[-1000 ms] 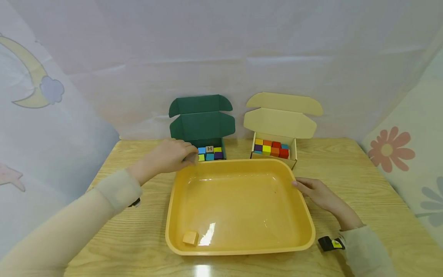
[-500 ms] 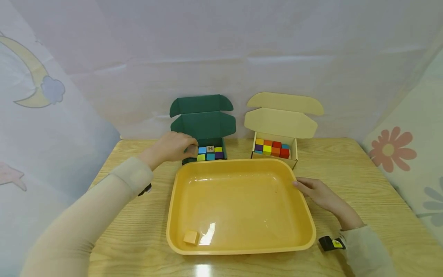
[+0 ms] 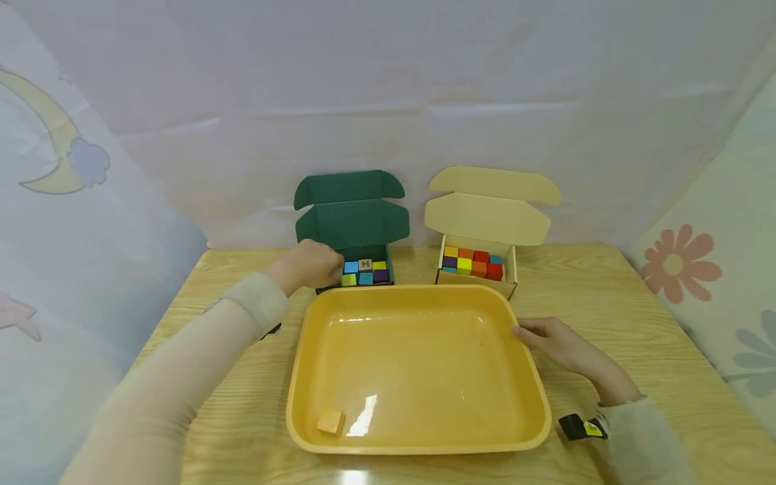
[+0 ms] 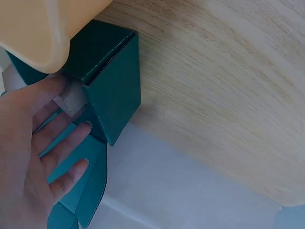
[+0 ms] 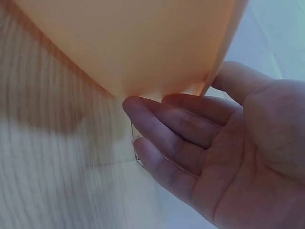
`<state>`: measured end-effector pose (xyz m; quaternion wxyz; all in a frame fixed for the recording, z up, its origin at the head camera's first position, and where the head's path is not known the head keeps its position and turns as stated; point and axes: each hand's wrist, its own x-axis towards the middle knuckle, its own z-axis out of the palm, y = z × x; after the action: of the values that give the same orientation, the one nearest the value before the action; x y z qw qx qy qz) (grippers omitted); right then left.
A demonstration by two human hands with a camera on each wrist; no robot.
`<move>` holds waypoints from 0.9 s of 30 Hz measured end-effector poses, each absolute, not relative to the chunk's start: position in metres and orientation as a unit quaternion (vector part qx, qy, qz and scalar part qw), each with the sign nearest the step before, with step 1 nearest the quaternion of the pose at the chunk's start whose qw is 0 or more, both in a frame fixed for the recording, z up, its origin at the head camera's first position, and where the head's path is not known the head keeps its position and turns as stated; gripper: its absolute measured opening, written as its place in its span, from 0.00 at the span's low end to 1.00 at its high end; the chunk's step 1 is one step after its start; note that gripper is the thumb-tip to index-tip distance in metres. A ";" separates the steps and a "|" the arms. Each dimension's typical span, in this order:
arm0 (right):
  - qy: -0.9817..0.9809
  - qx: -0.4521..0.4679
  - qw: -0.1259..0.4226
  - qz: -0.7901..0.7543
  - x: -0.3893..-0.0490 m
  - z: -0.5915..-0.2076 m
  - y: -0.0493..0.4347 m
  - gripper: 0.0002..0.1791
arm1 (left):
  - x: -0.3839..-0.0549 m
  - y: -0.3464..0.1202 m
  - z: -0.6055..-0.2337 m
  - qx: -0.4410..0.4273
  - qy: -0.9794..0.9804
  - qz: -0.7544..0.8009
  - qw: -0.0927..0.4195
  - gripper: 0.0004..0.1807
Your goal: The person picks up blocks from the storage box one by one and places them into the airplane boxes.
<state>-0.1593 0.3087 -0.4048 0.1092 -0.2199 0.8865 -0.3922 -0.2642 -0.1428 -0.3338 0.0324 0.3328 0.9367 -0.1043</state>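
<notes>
At the left end of the open green box [image 3: 353, 223], my left hand [image 3: 312, 264] reaches down into it. A plain wooden block [image 4: 72, 99] is pinched between its thumb and forefinger in the left wrist view, inside the box wall. Rows of coloured cubes and a wooden block marked H [image 3: 365, 265] fill the rest of that box. My right hand [image 3: 560, 345] grips the right rim of a yellow plastic tray [image 3: 418, 377], thumb over the edge and fingertips against the outer wall. One light wooden block [image 3: 330, 422] lies in the tray's near left corner.
An open cream box [image 3: 487, 214] with several coloured cubes [image 3: 479, 268] stands behind the tray's right side. The wood-grain table [image 3: 576, 283] ends at a pale cloth backdrop [image 3: 388, 121] behind both boxes.
My left hand has moved slightly right and lowered into the left end of the green box with the block. My right hand keeps its hold on the tray rim.
</notes>
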 end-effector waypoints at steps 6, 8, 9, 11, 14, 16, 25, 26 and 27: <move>0.884 -0.223 0.124 -0.391 -0.159 -0.403 0.309 0.22 | -0.266 -0.143 -0.342 0.307 0.944 -0.107 0.058 0.15; 0.883 -0.226 0.127 -0.392 -0.158 -0.403 0.310 0.22 | -0.266 -0.143 -0.344 0.303 0.945 -0.107 0.056 0.16; 0.882 -0.227 0.128 -0.394 -0.158 -0.403 0.310 0.22 | -0.266 -0.143 -0.345 0.303 0.945 -0.107 0.054 0.16; 0.881 -0.229 0.130 -0.393 -0.158 -0.402 0.310 0.22 | -0.267 -0.143 -0.346 0.312 0.943 -0.108 0.042 0.17; 0.881 -0.230 0.128 -0.393 -0.158 -0.402 0.311 0.22 | -0.268 -0.143 -0.348 0.328 0.938 -0.110 0.021 0.17; 0.881 -0.230 0.127 -0.393 -0.157 -0.401 0.311 0.22 | -0.268 -0.143 -0.349 0.336 0.936 -0.110 0.008 0.16; 0.883 -0.221 0.130 -0.393 -0.157 -0.402 0.311 0.22 | -0.274 -0.147 -0.356 0.346 0.932 -0.108 0.001 0.10; 0.884 -0.218 0.130 -0.393 -0.157 -0.402 0.310 0.22 | -0.275 -0.147 -0.357 0.344 0.933 -0.109 0.003 0.09; 0.884 -0.215 0.131 -0.393 -0.157 -0.402 0.310 0.23 | -0.275 -0.146 -0.357 0.342 0.933 -0.111 0.005 0.07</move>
<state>-0.1567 0.3102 -0.4016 0.1312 -0.2155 0.8841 -0.3934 -0.2746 -0.1463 -0.3570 0.0047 0.3423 0.9330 -0.1109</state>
